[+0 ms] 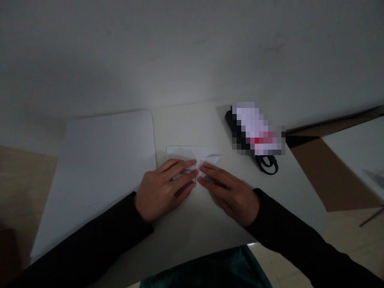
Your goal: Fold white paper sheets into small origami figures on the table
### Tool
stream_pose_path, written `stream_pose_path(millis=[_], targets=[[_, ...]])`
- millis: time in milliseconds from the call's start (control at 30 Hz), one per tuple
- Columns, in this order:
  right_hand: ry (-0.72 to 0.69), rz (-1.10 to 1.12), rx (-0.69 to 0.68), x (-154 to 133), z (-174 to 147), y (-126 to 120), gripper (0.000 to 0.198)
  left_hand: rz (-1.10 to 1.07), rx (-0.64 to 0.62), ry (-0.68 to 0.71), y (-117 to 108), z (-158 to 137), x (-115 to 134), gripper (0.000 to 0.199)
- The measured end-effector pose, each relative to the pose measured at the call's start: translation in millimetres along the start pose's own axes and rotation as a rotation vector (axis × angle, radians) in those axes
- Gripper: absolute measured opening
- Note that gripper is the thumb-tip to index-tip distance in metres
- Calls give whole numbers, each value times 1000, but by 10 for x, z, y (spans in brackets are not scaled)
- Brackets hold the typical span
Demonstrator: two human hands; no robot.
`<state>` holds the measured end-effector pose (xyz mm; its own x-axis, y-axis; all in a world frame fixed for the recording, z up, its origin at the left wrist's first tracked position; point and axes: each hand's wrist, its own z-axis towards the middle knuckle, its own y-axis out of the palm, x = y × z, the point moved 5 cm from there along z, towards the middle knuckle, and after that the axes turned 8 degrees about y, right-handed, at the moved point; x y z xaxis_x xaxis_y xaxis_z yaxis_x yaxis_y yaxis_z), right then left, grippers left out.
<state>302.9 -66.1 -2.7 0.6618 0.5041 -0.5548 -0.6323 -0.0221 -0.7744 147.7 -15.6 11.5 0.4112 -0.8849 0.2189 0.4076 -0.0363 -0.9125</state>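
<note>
A small piece of folded white paper (192, 152) lies on the white table, its straight far edge and a slanted right flap showing. My left hand (168, 184) comes in from the left, its bent fingers closed on the paper near its middle. From the right, my right hand (229, 190) grips the paper with its fingertips almost meeting those of the left. Both hands cover much of the near part of the paper. The thumbs are mostly hidden.
A large white sheet or stack of paper (111, 148) lies at the left of the white table (186, 240). To the right is a blurred-out item (253, 124) on something black, with a black loop (271, 168). A wall (180, 52) rises behind the table.
</note>
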Motion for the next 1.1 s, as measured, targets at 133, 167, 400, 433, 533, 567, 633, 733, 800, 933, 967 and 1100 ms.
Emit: stream_pose_path(millis=[133, 167, 400, 433, 533, 567, 633, 733, 800, 933, 967, 1100], targets=[[-3, 0, -15, 5, 1, 3, 37, 22, -2, 11, 8, -2, 14, 27], [0, 4, -18, 7, 3, 3, 37, 26, -4, 11, 9, -3, 13, 27], [18, 28, -8, 12, 5, 4, 38, 54, -3, 27, -2, -8, 18, 26], [23, 27, -12, 15, 3, 6, 39, 56, 0, 28, -3, -8, 21, 26], [21, 28, -19, 15, 1, 9, 39, 58, -4, 23, -2, -6, 26, 26], [16, 25, -18, 11, 1, 7, 39, 62, -8, 21, -2, -3, 29, 26], [12, 7, -14, 6, 4, 1, 39, 74, -21, 20, -3, 5, 35, 26], [13, -58, -17, -6, 8, -2, 39, 107, -57, 24, 3, 22, 39, 24], [7, -110, -27, -15, 6, 3, 41, 140, -70, 37, 5, 31, 44, 22], [14, -175, -51, -18, -4, 17, 44, 199, -71, 57, 1, 43, 61, 22], [19, -187, -56, -17, -7, 21, 44, 209, -78, 58, 0, 46, 65, 22], [42, -249, -61, -31, -13, 31, 42, 239, -121, 76, 0, 54, 85, 21]])
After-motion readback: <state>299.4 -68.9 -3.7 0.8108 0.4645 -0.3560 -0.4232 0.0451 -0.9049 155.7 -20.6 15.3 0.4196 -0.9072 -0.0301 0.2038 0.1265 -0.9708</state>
